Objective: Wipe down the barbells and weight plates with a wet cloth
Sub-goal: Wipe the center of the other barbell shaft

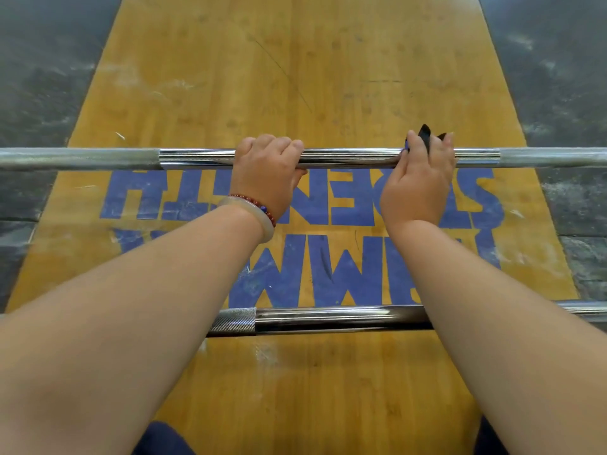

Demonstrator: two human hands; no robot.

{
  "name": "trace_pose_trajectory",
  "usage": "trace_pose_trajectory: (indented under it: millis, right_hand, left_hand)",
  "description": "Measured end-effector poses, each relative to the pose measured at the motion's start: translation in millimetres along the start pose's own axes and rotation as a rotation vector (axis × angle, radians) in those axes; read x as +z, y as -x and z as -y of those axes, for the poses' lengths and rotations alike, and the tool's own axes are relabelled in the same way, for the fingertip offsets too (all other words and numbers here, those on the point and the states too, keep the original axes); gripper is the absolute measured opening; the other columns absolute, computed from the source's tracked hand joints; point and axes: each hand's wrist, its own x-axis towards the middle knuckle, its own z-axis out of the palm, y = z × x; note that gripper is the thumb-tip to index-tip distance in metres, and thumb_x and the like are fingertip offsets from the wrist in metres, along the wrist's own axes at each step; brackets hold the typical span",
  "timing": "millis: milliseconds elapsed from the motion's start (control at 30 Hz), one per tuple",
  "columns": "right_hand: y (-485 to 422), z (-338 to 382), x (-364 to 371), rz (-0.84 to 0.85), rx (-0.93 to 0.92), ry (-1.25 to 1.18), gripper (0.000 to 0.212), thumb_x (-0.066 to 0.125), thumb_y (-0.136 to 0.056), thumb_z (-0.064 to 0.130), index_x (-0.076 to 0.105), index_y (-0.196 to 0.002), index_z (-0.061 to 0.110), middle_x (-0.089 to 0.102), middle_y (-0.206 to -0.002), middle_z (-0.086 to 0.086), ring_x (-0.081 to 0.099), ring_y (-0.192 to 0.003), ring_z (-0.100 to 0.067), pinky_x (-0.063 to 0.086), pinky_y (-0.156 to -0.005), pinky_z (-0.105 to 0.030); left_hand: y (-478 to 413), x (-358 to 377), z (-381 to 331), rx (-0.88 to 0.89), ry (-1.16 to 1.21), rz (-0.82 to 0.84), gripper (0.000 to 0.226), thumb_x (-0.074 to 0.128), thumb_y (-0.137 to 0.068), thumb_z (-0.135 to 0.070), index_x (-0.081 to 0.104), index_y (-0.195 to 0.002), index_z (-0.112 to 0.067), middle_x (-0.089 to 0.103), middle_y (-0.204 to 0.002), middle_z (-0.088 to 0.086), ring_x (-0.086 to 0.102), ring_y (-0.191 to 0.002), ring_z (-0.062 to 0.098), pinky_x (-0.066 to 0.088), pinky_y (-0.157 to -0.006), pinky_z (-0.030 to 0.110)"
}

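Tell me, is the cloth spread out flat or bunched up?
Bunched up. The right hand grips the cloth against the far barbell; only small dark and blue scraps poke out from under it.

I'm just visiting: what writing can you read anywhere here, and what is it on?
"STRENGTH": big blue letters painted on the wooden lifting platform, upside down to the camera, partly covered.
The nearer blue line, on the same platform: only "MM" is readable; the rest is hidden.
No readable marks on the far barbell or the near barbell.
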Motion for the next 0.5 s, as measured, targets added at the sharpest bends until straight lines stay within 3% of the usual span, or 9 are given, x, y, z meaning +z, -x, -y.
trace_pose_trajectory:
  millis: [133,200,300,367,500]
  right_hand:
    - [5,8,9,0.015,-0.075,-0.042,0.035,0.040,-0.099,0.015,0.057,-0.129,0.008,0.048,-0.140,-0.012,0.027,-0.140,-0.036,0.017,-0.116,-0.045]
    - [10,16,14,0.037,-0.246,-0.036,0.035,0.043,-0.095,0.012,0.059,-0.126,0.007,0.054,-0.134,-0.014,0.037,-0.134,-0.038,0.027,-0.112,-0.052]
    - [11,19,18,0.098,-0.444,-0.003,0.037,0.048,-0.091,0.004,0.060,-0.125,0.007,0.058,-0.127,-0.014,0.043,-0.129,-0.038,0.034,-0.108,-0.052]
    - [2,11,14,0.046,-0.353,0.030,0.036,0.048,-0.089,0.003,0.061,-0.122,0.006,0.059,-0.125,-0.017,0.044,-0.128,-0.040,0.032,-0.109,-0.053]
    - [-6,8,9,-0.012,0.037,0.002,0.037,0.038,-0.096,0.009,0.056,-0.128,0.008,0.049,-0.139,-0.012,0.027,-0.141,-0.034,0.016,-0.115,-0.042]
  left_hand:
    - [-2,1,-1,-0.020,0.060,-0.049,0.017,0.067,-0.078,-0.019,0.066,-0.091,-0.010,0.066,-0.081,0.004,0.062,-0.080,0.030,0.027,-0.079,0.032]
    - [-3,0,-1,-0.025,0.079,-0.061,0.016,0.070,-0.077,-0.018,0.063,-0.087,-0.008,0.064,-0.078,0.005,0.061,-0.077,0.031,0.027,-0.078,0.032]
    - [-5,1,1,-0.010,0.083,-0.081,0.016,0.071,-0.077,-0.016,0.061,-0.086,-0.007,0.062,-0.078,0.006,0.060,-0.076,0.031,0.027,-0.076,0.033]
    - [-5,3,1,0.007,0.078,-0.091,0.014,0.067,-0.079,-0.018,0.060,-0.086,-0.008,0.061,-0.078,0.006,0.059,-0.076,0.031,0.027,-0.077,0.033]
    - [-4,6,2,0.007,0.053,-0.108,0.017,0.052,-0.083,-0.024,0.059,-0.087,-0.009,0.060,-0.079,0.005,0.058,-0.076,0.030,0.027,-0.077,0.033]
